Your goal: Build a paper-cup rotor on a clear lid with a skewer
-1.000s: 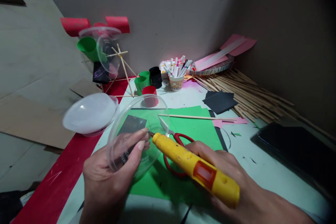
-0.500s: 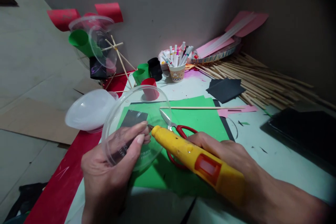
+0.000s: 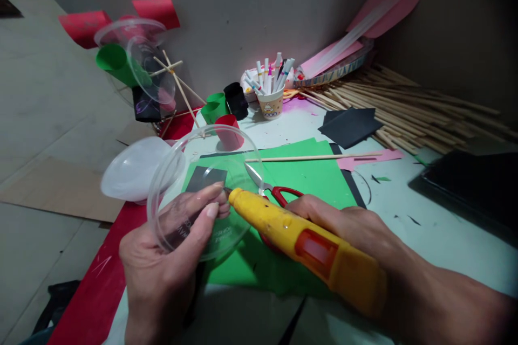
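Over the last second little had changed: the left hand (image 3: 162, 259) still pinched the clear round plastic lid (image 3: 202, 191) in a closed grip, only a bit lower and more toward 9 o'clock in view. The right hand (image 3: 343, 226) kept its closed grip around the yellow glue gun (image 3: 299, 240), with the nozzle still at the lid's inner face, so the glue work seemed to continue. Below lay a green paper sheet (image 3: 311, 175) and red-handled scissors (image 3: 275, 194) on the pale tabletop (image 3: 424, 248). At 12 o'clock a paper cup of markers (image 3: 270, 102) stood near the grey wall (image 3: 259, 11); wooden sticks (image 3: 413, 110) were piled at 2 o'clock.

Head cam, fwd-down, close over table (image 3: 424, 237).
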The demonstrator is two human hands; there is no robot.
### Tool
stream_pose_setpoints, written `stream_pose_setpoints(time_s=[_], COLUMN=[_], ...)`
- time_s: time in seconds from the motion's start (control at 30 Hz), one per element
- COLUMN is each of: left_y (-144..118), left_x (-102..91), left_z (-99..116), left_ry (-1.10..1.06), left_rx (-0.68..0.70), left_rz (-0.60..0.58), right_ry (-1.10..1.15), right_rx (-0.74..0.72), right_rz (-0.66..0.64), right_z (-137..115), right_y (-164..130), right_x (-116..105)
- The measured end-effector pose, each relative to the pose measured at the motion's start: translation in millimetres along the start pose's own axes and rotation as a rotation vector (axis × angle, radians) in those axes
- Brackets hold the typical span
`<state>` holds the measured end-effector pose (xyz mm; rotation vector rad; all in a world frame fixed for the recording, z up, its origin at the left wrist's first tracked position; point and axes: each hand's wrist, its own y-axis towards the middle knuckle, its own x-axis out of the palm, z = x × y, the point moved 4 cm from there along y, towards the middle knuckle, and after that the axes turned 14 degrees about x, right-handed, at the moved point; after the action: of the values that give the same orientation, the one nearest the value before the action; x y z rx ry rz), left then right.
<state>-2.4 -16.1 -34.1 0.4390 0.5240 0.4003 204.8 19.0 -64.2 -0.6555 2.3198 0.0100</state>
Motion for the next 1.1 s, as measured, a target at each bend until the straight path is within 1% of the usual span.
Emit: stream_pose_setpoints(time_s=[0.07,0.2,0.37,0.5,0.53,0.6,0.73,0.8,0.87,0.93,1.0,1.1], left_y=[-0.4,-0.4,0.8,0.5,0.4,0.3,1.1,1.5,1.3,0.7,0.0,0.9], left_x=[0.0,0.9,1.9,2.1,2.0,1.8,1.5,1.9,2.1,2.0,1.7,-0.1], left_z=[-1.0,-2.0,-3.4,-4.3,-4.1,-3.4,-1.8,-1.3,-0.9,-0.6,-1.3,-3.4], left_ry=[-0.009,-0.026,-0.081,-0.059,-0.053,-0.037,-0.025,-0.021,-0.015,-0.010,-0.013,-0.050], left_rx=[0.018,0.009,-0.020,-0.012,-0.008,0.001,0.000,-0.001,-0.002,0.001,-0.010,-0.021], left_rz=[-0.009,-0.015,0.008,0.013,0.013,0.014,0.022,0.020,0.019,0.016,0.003,-0.004], right_ry=[0.007,-0.004,0.049,0.148,0.156,0.130,0.029,-0.002,0.004,0.040,0.072,0.125], right_rx=[-0.001,-0.062,-0.129,-0.178,-0.179,-0.137,-0.043,-0.030,-0.054,-0.120,-0.187,-0.227], right_rz=[0.003,0.038,0.133,0.227,0.228,0.210,0.106,0.058,0.042,0.071,0.148,0.193], right_z=[0.6,0.1,0.7,3.7,3.7,3.1,-1.3,-2.9,-4.1,-5.7,-7.2,-8.3], right_y=[-0.2,0.6,-0.9,-4.1,-4.3,-3.3,-0.7,-1.2,-3.2,-6.2,-9.0,-9.6], right_x=[-0.8,-1.7,-1.2,1.0,1.6,1.6,-2.3,-4.1,-4.9,-5.1,-5.8,-6.4])
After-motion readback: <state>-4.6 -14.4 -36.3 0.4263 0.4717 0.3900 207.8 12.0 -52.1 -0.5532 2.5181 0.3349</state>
